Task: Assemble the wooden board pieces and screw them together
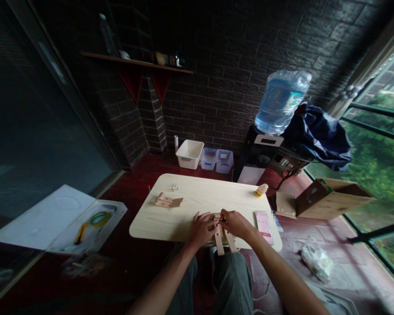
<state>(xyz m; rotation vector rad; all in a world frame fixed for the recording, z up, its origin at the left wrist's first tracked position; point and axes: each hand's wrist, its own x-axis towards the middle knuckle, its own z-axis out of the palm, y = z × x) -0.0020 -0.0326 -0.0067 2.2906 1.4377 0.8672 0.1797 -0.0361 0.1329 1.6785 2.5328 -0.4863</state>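
Note:
At the near edge of the pale wooden table (213,192), a small wooden frame (219,240) with slats pointing toward me lies under both hands. My left hand (203,227) rests on its left side, fingers bent over the wood. My right hand (234,222) is closed on a small yellow and black tool (222,218), held against the top of the frame. Another wooden piece (168,201) sits on the left of the table, with several small screws (174,187) standing behind it.
A yellow-capped bottle (261,190) stands at the table's back right, and a pink-screened phone (264,227) lies at the right edge. An open white case (101,223) is on the floor at left, a cardboard box (328,199) at right, bins (189,155) behind.

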